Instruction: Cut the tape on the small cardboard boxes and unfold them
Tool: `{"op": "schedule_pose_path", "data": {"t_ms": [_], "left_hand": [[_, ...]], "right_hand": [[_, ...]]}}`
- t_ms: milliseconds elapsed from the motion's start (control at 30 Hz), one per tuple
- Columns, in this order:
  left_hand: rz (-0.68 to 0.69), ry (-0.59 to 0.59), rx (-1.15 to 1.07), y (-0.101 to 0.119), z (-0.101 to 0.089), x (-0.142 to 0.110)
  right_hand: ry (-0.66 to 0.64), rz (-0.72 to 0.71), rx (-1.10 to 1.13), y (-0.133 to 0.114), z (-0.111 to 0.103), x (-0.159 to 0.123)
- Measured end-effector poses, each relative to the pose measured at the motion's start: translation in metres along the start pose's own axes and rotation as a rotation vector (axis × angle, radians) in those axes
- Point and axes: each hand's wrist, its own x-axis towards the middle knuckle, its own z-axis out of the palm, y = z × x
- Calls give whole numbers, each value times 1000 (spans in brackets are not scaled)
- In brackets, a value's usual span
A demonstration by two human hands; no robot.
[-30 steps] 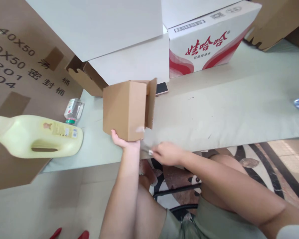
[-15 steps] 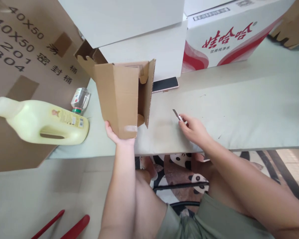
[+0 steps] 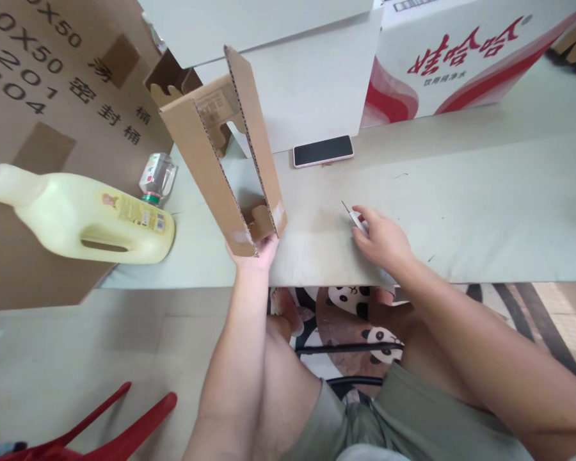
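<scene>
My left hand [image 3: 255, 255] grips the near end of a brown cardboard box [image 3: 199, 163] from below. The box is tilted, with a long slit-like opening between two cut edges facing up toward me, and clear tape shows at its near end. Part of the hand is hidden by the cardboard. Over the tabletop on the right, my right hand [image 3: 383, 238] is closed around a small utility knife [image 3: 357, 219], its thin blade pointing away and to the left. The knife is apart from the box.
A black phone [image 3: 323, 152] lies before white cartons [image 3: 312, 96]. At left are a pale yellow jug [image 3: 96, 218], a small clear bottle [image 3: 157, 176] and a big printed carton [image 3: 52, 128]. A scalloped cardboard piece [image 3: 173, 80] stands behind the box. The table's front edge is near my knees.
My left hand has turned the box so its opening now faces up toward me, uncovering the whole phone. My right hand has shifted slightly rightward with the knife, whose blade now appears edge-on.
</scene>
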Motion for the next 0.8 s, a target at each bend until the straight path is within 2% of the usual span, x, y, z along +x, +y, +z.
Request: {"op": "schedule_pose_path", "data": {"t_ms": [67,300,600,800], "left_hand": [[-14,-20,0,-1,1,-2],[-25,-210,-17,-3,4,-8],[-7,-173,40,-3,3,-7],[4,-211,21,-3,2,-7]], "right_hand": [[7,-9,-15,0,-1,0],[4,0,-36,-2,-1,0],[30,-6,-3,0,1,1],[12,-9,-14,-1,0,0]]}}
